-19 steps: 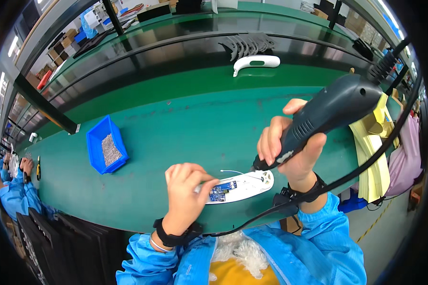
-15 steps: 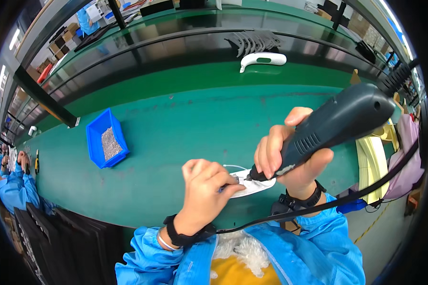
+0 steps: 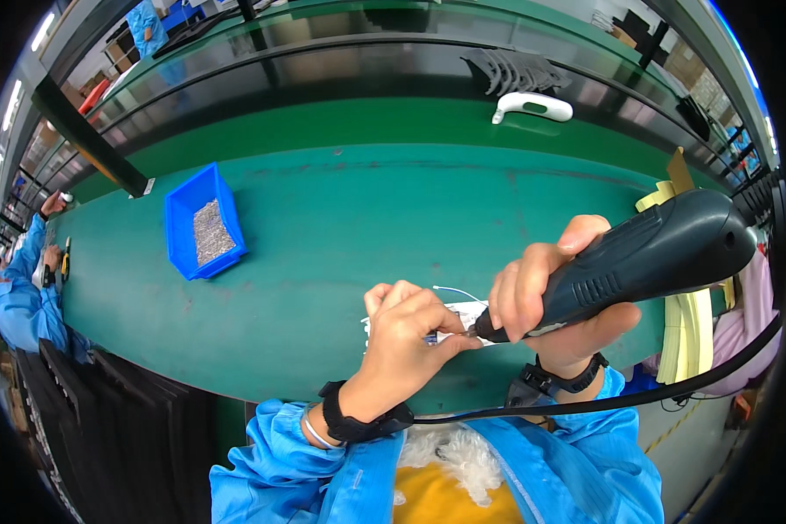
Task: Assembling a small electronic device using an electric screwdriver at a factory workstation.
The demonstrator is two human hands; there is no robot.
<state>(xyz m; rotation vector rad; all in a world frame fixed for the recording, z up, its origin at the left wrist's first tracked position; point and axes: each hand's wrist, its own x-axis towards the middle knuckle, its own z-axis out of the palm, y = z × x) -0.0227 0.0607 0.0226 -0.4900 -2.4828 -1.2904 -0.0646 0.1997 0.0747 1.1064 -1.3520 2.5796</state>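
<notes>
1. One white casing (image 3: 469, 311) lies on the near tabletop (image 3: 323, 262).
2. Right hand (image 3: 537, 275) grips the driver (image 3: 664, 258); left hand (image 3: 410, 327) sits at its tip, grip unclear.
3. Work seems underway; what's done or left is hidden.

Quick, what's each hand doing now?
Right hand: closed, holding the electric screwdriver.
Left hand: curled beside its tip; whether it grips anything can't be told.

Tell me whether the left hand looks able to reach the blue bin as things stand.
Probably yes: only green tabletop shows between the left hand and the blue bin, though that hand would likely have to leave the white casing first.
</notes>
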